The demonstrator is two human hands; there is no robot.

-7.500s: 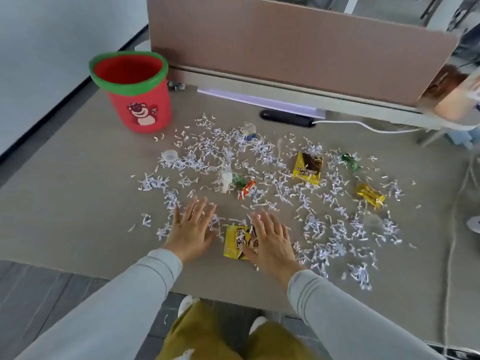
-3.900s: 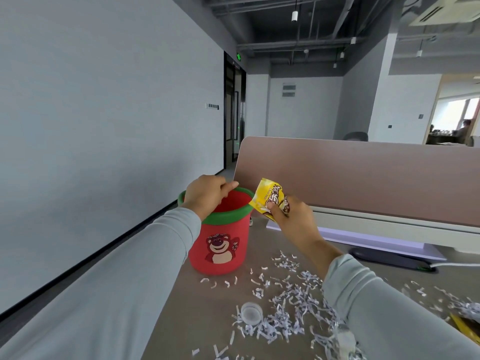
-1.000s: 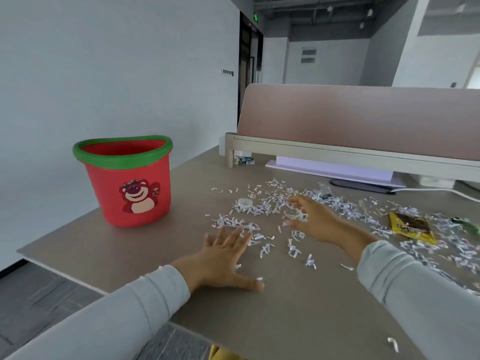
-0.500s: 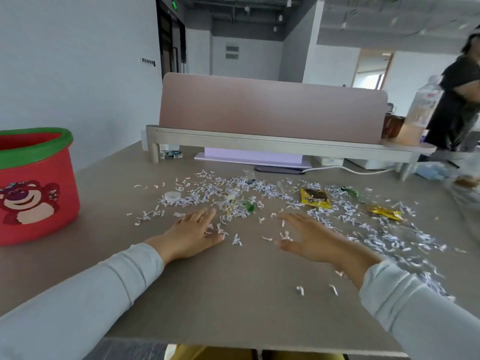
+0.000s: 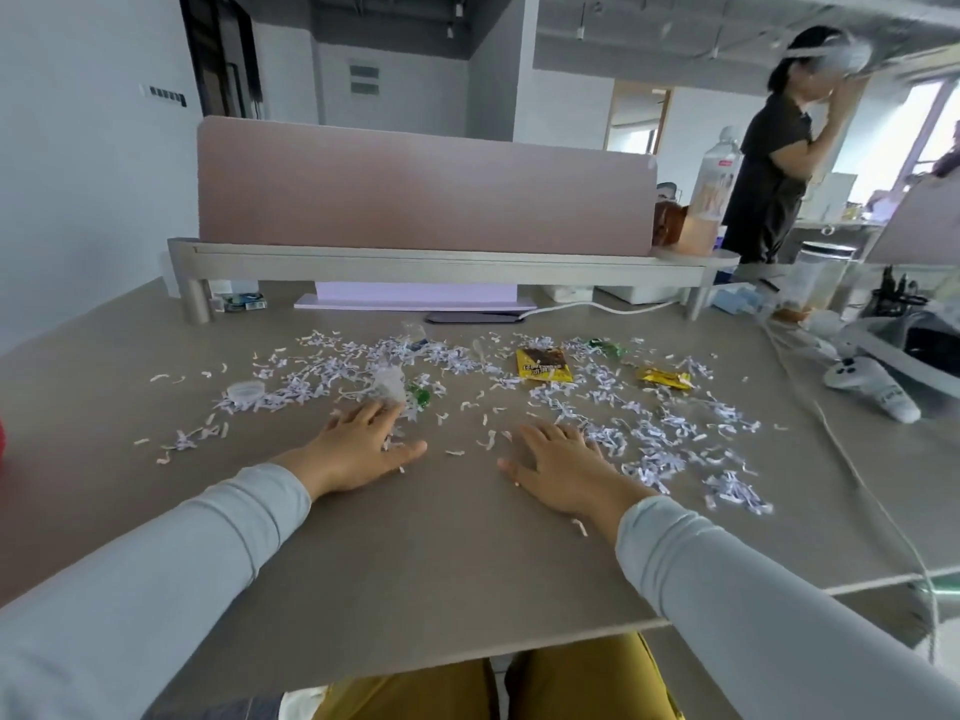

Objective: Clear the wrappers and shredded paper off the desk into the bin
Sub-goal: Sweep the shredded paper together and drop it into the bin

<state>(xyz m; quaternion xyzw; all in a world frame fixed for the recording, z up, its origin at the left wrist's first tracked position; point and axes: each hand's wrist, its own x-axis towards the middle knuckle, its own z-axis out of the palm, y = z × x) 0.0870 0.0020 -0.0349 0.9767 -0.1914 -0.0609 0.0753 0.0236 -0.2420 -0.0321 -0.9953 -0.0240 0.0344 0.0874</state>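
At the far left edge you see only a red sliver of the bin [image 5: 1, 433]. Next comes a clear cap [image 5: 245, 392] at the fringe of the shredded paper [image 5: 322, 368], which lies scattered across the middle of the worktop [image 5: 415, 563]. Your left hand [image 5: 358, 449] rests flat with its fingers spread, the fingertips in the shreds just beside a crumpled clear wrapper [image 5: 389, 383]. Your right hand [image 5: 563, 467] lies flat and spread too, with a thicker drift of shreds just to its right. Neither holds anything. Farther back and to the right lie a yellow-and-brown wrapper [image 5: 544, 363], a green wrapper [image 5: 602, 348] and a gold wrapper [image 5: 665, 378].

The shreds look feather-light and loose, so a quick sweep would likely scatter them. Rake them into a heap between both palms and lift from underneath. The wrappers look thin, crinkly and slick, so pinch each by an edge.

Compared with half a second ago, the bin has slid almost out of view on the left, and both hands stay flat on the worktop. The yellow wrapper you held at the bin a few seconds back is gone from the worktop.
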